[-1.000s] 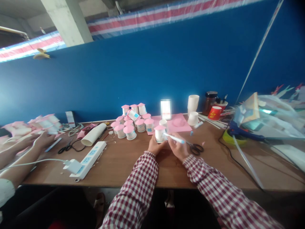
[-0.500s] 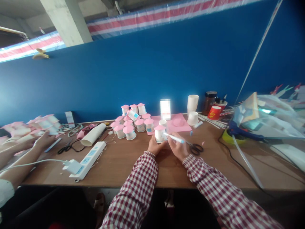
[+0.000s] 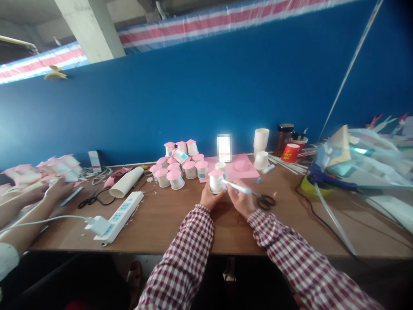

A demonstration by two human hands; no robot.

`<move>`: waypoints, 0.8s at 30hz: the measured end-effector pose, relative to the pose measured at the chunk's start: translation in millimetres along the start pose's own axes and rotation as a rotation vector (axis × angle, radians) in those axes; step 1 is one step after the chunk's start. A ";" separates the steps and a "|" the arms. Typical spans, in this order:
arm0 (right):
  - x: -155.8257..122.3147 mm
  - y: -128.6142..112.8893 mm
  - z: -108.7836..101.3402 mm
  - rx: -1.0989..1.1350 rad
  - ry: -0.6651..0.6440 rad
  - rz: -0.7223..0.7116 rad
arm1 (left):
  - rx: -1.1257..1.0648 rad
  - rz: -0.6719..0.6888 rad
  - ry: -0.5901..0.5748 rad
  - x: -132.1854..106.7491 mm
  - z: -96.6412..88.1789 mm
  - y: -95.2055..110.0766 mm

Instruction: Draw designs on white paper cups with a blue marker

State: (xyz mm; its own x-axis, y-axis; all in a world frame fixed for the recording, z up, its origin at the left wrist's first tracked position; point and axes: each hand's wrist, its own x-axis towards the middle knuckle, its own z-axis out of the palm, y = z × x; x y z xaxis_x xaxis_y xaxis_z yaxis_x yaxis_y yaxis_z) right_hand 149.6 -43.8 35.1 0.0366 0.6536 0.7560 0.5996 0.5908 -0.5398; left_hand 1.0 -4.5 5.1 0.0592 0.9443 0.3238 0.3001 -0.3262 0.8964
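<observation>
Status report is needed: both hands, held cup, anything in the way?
Left hand gripping pink-topped cup. Right hand holding marker, tip at cup. Scissors beside right hand, not blocking.

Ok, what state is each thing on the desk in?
Pink-roofed paper cup: upright, in the left hand
Marker: in the right hand, pointed at that cup
Roofed cup atop the pile: tilted
Power strip: white plug inserted
White roll: on its side
Dark-lidded jar: closed, upright
</observation>
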 end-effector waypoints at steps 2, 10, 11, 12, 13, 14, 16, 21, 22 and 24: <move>-0.4 0.8 0.6 0.005 -0.003 -0.002 | -0.001 -0.003 0.006 0.1 -0.1 0.5; -1.0 1.6 1.2 0.030 -0.006 -0.009 | -0.020 0.007 0.007 -0.5 1.0 1.8; -0.8 1.2 1.0 0.030 -0.003 -0.009 | -0.025 0.008 0.008 -0.4 1.1 1.5; -0.6 0.8 0.8 0.032 0.001 -0.004 | -0.029 0.006 0.009 -0.3 1.0 1.1; -0.3 0.3 0.6 0.033 0.004 0.003 | -0.030 0.003 0.008 -0.2 0.9 0.7; -0.1 -0.2 0.5 0.031 0.007 0.013 | -0.026 -0.002 0.007 -0.1 0.8 0.4; 0.1 -1.0 0.2 0.024 0.010 0.025 | -0.017 -0.007 0.005 0.0 0.5 0.2; 0.0 -1.0 0.5 0.022 0.017 0.024 | -0.016 -0.011 0.007 -0.8 0.0 3.3; -0.1 -0.7 0.7 0.023 0.017 0.024 | -0.013 -0.015 0.007 -1.0 0.0 4.0; -0.4 -0.1 0.9 0.022 0.012 0.021 | -0.009 -0.010 0.002 -1.2 0.1 4.8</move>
State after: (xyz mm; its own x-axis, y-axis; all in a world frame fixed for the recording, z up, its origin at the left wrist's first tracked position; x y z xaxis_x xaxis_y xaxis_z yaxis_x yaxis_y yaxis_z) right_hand 148.8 -43.7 34.5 0.0583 0.6603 0.7488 0.5812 0.5874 -0.5632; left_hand 2.5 -7.2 9.0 0.0543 0.9476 0.3149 0.2918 -0.3167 0.9025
